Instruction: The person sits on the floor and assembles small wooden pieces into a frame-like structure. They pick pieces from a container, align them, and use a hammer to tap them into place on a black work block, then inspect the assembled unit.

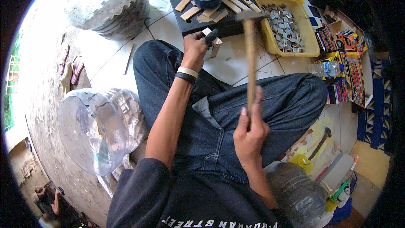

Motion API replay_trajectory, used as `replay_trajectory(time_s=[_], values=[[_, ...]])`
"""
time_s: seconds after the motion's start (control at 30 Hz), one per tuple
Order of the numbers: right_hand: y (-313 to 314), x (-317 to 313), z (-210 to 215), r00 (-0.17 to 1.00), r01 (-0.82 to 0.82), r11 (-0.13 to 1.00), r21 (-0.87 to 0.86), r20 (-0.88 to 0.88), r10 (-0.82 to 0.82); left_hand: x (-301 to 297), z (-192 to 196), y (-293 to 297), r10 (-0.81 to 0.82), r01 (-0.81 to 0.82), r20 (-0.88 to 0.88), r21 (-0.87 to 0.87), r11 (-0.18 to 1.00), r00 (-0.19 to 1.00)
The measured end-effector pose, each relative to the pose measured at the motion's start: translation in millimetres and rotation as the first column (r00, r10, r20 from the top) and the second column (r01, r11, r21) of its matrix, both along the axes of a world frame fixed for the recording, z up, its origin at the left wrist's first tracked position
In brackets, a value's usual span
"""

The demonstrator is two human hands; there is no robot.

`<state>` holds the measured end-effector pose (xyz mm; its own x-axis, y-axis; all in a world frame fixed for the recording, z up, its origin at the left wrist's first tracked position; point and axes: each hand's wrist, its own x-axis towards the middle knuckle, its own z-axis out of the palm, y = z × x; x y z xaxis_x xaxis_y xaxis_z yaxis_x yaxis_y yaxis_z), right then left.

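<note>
Wooden workpiece [217,41], pale, flat-faced and straight-edged, sits just on our side of the black block [188,25], pinched in our left hand [195,50], whose fingers close on it, one of them wrapped in dark material. Our right hand [252,137] curls round the slim tan handle of a hammer [251,59], its head blurred near the block's right edge. On the block, thin rectangular slats [190,13] lie around an oval blue tub [206,4]; right of the block, a yellow basin [312,47] holds small, glossy square pieces [287,29].

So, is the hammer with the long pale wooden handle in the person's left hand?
No: the right hand grips that pale-handled hammer, while the left hand holds a small pale wooden piece.
</note>
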<state>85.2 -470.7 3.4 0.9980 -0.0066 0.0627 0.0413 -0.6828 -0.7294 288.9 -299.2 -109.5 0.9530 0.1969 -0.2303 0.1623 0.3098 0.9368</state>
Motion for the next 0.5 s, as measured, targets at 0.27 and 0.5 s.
replay_trajectory(time_s=[0.27, 0.5], values=[[-1.4, 9.2, -5.1, 0.991, 0.040, 0.997, 0.064, 0.123, -0.048, -4.4, 1.3, -0.3, -0.018, 0.018, 0.015, 0.002, 1.000, 1.000], [-0.8, 4.8, -5.7, 0.976, -0.024, 1.000, -0.007, -0.217, 0.022, -1.6, 4.8, 1.3, -0.026, 0.026, -0.004, 0.006, 1.000, 1.000]])
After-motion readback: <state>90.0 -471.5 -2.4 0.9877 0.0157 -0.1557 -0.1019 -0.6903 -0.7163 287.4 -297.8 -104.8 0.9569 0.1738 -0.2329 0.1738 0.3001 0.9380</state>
